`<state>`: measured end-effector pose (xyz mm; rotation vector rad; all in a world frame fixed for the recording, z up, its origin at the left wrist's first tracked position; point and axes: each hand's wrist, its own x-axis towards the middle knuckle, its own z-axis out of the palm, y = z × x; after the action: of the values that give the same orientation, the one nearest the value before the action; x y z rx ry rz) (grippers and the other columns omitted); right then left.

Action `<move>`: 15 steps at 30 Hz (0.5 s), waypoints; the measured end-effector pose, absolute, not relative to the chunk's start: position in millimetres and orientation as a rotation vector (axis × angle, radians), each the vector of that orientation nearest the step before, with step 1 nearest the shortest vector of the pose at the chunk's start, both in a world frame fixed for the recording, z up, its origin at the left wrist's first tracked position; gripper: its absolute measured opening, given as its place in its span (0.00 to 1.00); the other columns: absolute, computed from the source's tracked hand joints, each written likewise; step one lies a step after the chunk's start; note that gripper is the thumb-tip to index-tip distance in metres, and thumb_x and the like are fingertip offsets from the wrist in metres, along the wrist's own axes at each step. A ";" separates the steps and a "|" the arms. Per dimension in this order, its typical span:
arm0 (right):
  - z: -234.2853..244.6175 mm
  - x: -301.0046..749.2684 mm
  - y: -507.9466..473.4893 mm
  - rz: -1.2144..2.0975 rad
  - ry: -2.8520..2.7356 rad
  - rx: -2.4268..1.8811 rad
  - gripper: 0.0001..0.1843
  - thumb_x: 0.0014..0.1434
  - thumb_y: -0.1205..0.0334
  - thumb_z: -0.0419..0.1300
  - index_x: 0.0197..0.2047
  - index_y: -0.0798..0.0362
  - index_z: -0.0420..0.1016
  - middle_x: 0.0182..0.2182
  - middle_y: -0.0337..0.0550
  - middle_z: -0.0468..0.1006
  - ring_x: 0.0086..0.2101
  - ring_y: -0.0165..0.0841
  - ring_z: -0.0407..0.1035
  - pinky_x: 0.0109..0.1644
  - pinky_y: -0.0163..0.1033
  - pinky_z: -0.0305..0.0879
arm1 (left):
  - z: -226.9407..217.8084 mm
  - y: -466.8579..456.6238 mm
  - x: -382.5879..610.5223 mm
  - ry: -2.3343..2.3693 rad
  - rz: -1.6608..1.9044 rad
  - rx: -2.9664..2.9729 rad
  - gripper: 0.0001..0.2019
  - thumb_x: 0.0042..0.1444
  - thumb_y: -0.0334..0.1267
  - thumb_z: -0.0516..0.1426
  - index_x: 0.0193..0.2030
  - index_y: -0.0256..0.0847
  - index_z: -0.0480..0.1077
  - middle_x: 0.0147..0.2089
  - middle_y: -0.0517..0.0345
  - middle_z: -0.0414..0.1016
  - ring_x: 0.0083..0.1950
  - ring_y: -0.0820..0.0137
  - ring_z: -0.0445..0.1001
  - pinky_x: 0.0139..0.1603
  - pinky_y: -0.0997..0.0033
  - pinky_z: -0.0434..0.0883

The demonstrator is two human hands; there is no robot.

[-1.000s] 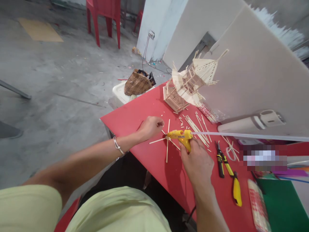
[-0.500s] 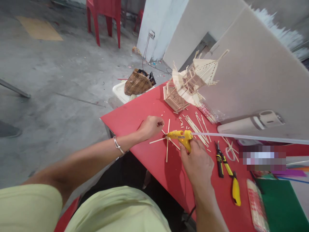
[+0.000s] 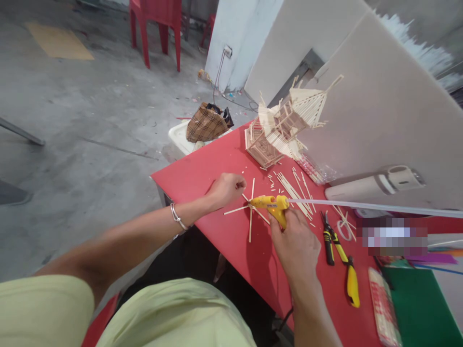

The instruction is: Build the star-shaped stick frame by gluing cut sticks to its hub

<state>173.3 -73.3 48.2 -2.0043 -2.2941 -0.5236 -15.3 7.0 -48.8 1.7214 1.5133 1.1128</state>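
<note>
My right hand (image 3: 297, 238) grips the handle of a yellow hot glue gun (image 3: 269, 202), its nozzle pointing left. A long translucent glue stick (image 3: 347, 206) runs out of the gun's back to the right. The nozzle is at the middle of a star-shaped frame of thin wooden sticks (image 3: 250, 226) lying on the table. Just left of the nozzle, my left hand (image 3: 226, 189) is closed with its fingers curled, beside one of the star's arms. What its fingertips hold, if anything, is hidden.
On the red table (image 3: 195, 168) stand a wooden-stick pagoda model (image 3: 278, 125), loose sticks (image 3: 291, 190), black-and-yellow pliers (image 3: 331, 241), a yellow-handled cutter (image 3: 352, 284) and a stick packet (image 3: 383, 308). A white cylinder (image 3: 372, 185) lies by the wall. A plaid bag (image 3: 206, 124) sits beyond the table's edge.
</note>
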 end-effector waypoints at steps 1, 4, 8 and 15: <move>48.3 173.5 -73.6 -0.519 -2.296 -2.005 0.16 0.64 0.51 0.56 0.47 0.54 0.73 0.41 0.44 0.76 0.27 0.26 0.63 0.27 0.34 0.44 | -49.0 7.1 -15.3 1.511 1.115 1.722 0.08 0.50 0.31 0.55 0.31 0.39 0.77 0.29 0.58 0.79 0.30 0.72 0.73 0.32 0.74 0.66; 48.7 173.9 -74.7 -0.503 -2.293 -2.012 0.16 0.64 0.52 0.56 0.48 0.54 0.73 0.42 0.44 0.76 0.27 0.27 0.63 0.27 0.35 0.44 | -49.1 7.2 -15.4 1.501 1.122 1.724 0.08 0.50 0.30 0.55 0.31 0.39 0.77 0.29 0.58 0.79 0.30 0.72 0.73 0.32 0.74 0.66; 49.1 173.9 -76.0 -0.512 -2.282 -2.014 0.16 0.63 0.52 0.57 0.47 0.54 0.73 0.42 0.44 0.76 0.28 0.27 0.64 0.27 0.34 0.45 | -48.4 6.8 -15.6 1.507 1.117 1.722 0.08 0.49 0.31 0.55 0.30 0.39 0.77 0.29 0.58 0.79 0.30 0.72 0.73 0.32 0.74 0.66; 49.9 174.7 -78.1 -0.506 -2.294 -2.016 0.16 0.63 0.53 0.57 0.49 0.53 0.73 0.44 0.43 0.76 0.28 0.27 0.65 0.27 0.35 0.46 | -48.1 6.6 -15.4 1.505 1.125 1.721 0.08 0.49 0.29 0.55 0.30 0.39 0.77 0.29 0.58 0.79 0.29 0.72 0.73 0.31 0.75 0.66</move>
<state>174.7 -78.1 49.9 -2.0162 -2.2945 -0.5059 -15.4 6.6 -48.1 1.7208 1.5050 1.1247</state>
